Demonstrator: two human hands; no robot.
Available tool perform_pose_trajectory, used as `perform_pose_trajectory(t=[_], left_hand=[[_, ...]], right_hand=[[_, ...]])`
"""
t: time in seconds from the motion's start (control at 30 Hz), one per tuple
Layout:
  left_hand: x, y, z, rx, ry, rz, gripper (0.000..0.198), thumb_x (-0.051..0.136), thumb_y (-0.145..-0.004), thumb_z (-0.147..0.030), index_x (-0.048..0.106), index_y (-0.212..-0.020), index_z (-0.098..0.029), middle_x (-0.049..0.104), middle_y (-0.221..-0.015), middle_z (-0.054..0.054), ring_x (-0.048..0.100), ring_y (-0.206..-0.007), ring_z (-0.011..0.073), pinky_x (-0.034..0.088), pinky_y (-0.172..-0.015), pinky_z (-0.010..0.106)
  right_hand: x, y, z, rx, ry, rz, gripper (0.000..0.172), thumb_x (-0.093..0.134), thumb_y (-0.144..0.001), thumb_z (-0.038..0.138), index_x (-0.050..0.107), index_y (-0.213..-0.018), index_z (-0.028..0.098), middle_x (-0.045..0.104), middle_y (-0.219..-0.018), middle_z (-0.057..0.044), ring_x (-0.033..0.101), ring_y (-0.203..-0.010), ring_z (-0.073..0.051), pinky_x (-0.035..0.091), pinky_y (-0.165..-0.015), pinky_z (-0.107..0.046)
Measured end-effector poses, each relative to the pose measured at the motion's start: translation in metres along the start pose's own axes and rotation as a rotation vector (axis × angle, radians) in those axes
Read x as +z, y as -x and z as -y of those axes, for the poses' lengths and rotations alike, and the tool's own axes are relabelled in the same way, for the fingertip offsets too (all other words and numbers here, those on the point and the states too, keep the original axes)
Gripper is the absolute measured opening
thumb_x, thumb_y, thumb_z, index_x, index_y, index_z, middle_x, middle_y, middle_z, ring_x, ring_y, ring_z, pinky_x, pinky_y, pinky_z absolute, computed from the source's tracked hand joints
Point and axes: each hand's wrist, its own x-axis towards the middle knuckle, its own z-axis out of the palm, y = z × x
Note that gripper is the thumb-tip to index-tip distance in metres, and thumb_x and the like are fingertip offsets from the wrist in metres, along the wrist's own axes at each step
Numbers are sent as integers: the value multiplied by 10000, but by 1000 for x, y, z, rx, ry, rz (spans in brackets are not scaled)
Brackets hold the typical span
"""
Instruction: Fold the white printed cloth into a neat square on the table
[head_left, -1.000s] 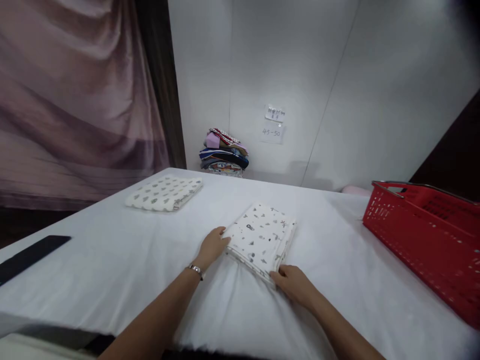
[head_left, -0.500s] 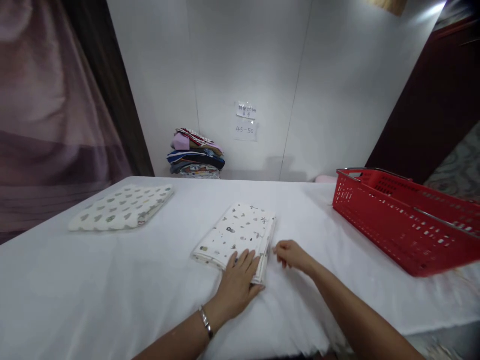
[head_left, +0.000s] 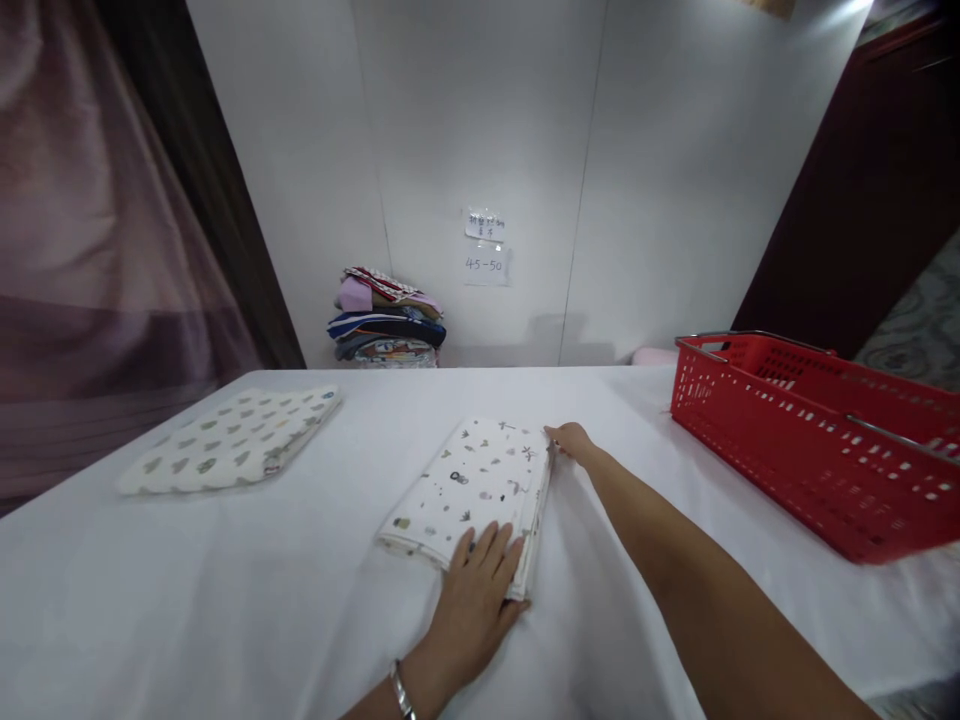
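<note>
A folded white cloth with small dark prints [head_left: 480, 480] lies in the middle of the white-covered table [head_left: 225, 600]. My left hand [head_left: 476, 595] lies flat, fingers stretched out, on the cloth's near corner. My right hand [head_left: 570, 440] reaches to the cloth's far right corner, its fingers pinched at the edge of the cloth. A silver bracelet is on my left wrist.
A second folded cloth with green prints [head_left: 229, 452] lies at the table's left. A red plastic basket [head_left: 817, 440] stands at the right. A pile of coloured fabrics [head_left: 386, 320] rests against the white wall behind, under a paper note [head_left: 484, 245]. A pink curtain hangs at left.
My right hand has moved from the cloth's near right side up along its edge to the far right corner. My left hand stays pressed on the near corner.
</note>
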Motion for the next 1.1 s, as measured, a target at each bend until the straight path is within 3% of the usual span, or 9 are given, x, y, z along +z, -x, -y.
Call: perform_pose_trajectory(t=[0.23,0.67,0.77,0.83,0.9,0.97,1.03,1.1], left_hand=[[3,1,0,9,3,11,624,533,-814,-346,276,-1377,-264,302,-1438,38,253,-1314,273,226,-1053,509],[-8,-1,-5,-40,119,85,588,526,-822,-409,319,-1353,-263,339,-1417,64,273,-1308,275,212,-1058,514],[-12,1,-7,-53,145,71,554,470,-845,-459,332,-1344,-265,365,-1402,56,275,-1307,253,198,-1068,494],[-14,1,-8,-57,152,61,547,452,-849,-476,339,-1340,-262,374,-1396,55,270,-1309,246,190,-1072,483],[-16,2,-10,-57,152,64,549,454,-846,-480,346,-1335,-255,378,-1392,59,269,-1308,248,186,-1072,478],[-17,2,-11,-55,151,63,556,462,-842,-481,347,-1334,-249,380,-1390,59,270,-1306,249,180,-1073,474],[-17,2,-12,-54,152,56,566,474,-836,-481,345,-1335,-246,379,-1390,61,274,-1303,250,167,-1076,471],[-17,1,-12,-59,151,48,566,479,-834,-476,347,-1333,-244,376,-1391,63,279,-1299,249,155,-1079,467]], right_hand=[[7,-10,2,-95,160,-3,146,609,-689,273,616,-656,131,597,-559,-40,570,-594,-146,352,-502,-200],[10,-4,-18,-230,251,-57,195,546,-725,300,640,-804,149,655,-801,-53,584,-748,-164,391,-612,-223],[6,3,-15,-235,295,-53,221,536,-742,318,646,-825,145,657,-814,-74,594,-761,-194,416,-649,-261],[5,11,-7,-248,333,-69,256,532,-754,309,645,-900,132,646,-931,-118,583,-882,-239,422,-742,-311],[10,24,5,-338,368,-108,314,508,-783,285,610,-1038,134,579,-1125,-145,504,-1072,-266,371,-885,-353],[21,43,18,-539,378,-115,364,473,-819,283,553,-1150,156,498,-1258,-124,411,-1190,-244,297,-985,-355],[38,65,25,-752,360,-21,382,435,-853,329,522,-1196,183,477,-1296,-90,396,-1215,-211,286,-1013,-342],[56,86,26,-844,381,147,409,408,-871,392,501,-1226,212,454,-1331,-64,379,-1238,-197,291,-1019,-350]])
